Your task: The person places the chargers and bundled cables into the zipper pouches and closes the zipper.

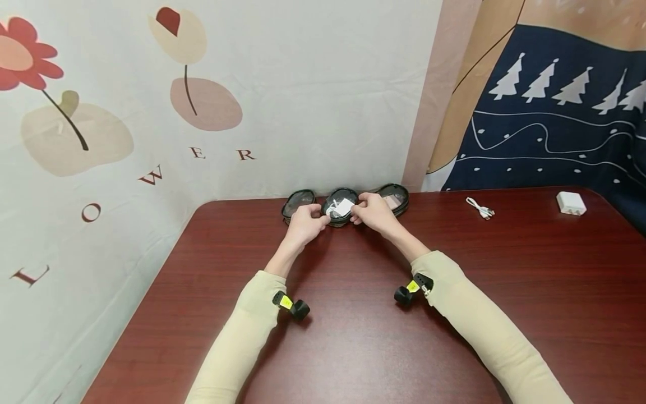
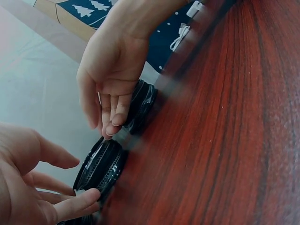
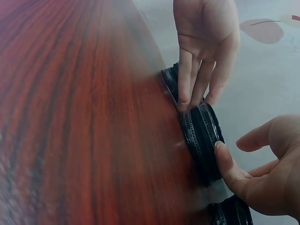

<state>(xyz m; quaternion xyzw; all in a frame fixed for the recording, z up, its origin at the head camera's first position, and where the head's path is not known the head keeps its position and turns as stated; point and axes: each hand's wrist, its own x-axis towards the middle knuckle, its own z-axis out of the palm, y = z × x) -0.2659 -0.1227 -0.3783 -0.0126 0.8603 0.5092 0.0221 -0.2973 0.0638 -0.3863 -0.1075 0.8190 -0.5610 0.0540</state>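
Observation:
Three small black zippered cases with clear lids sit side by side at the table's far edge. My left hand [image 1: 304,223] is at the left side of the middle case [image 1: 339,196], its fingertips against the rim. On the other side, my right hand [image 1: 374,212] touches the same case with relaxed fingers. Something white shows through the middle lid. Both wrist views show the mesh-like zipper band round the middle case [image 3: 199,140]. Behind my left hand is the left case [image 1: 299,200]. The right case [image 1: 397,196], with a pale thing inside, is partly covered by my right hand.
A coiled white cable [image 1: 479,208] lies on the right of the brown wooden table [image 1: 353,336]. Farther right stands a white charger block [image 1: 571,203]. A printed cloth [image 1: 313,101] hangs right behind the cases.

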